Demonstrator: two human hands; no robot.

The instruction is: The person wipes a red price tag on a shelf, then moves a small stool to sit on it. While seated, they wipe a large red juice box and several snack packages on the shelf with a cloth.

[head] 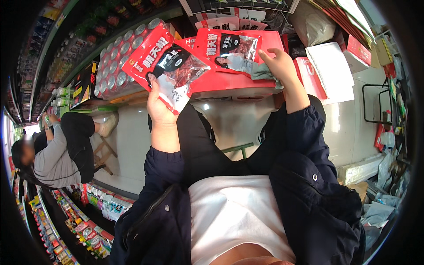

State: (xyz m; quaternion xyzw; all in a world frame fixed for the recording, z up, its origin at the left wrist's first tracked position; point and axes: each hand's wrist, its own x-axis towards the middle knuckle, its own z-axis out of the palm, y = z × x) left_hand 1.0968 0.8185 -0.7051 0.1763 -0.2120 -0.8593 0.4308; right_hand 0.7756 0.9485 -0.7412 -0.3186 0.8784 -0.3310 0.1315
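My left hand (160, 105) grips the lower left edge of a red plastic packet of dried chillies (185, 71), raised and tilted, with a clear window at one side. Another such packet (237, 49) lies flat on a red carton (228, 82). At that packet's right edge is my right hand (280, 64), its thumb tip by the packet's rim. A grey-green cloth (263, 73) is bunched under the right palm and overlaps the packet's lower corner. The fingers around the cloth are mostly hidden.
Shrink-wrapped cans (114, 63) stand left of the carton. Behind it, more red and white packets (218, 23) sit in a wire rack (265, 8). White foam sheets (331, 69) lean at right. A person (59, 155) sits at left beside stocked shelves (86, 228).
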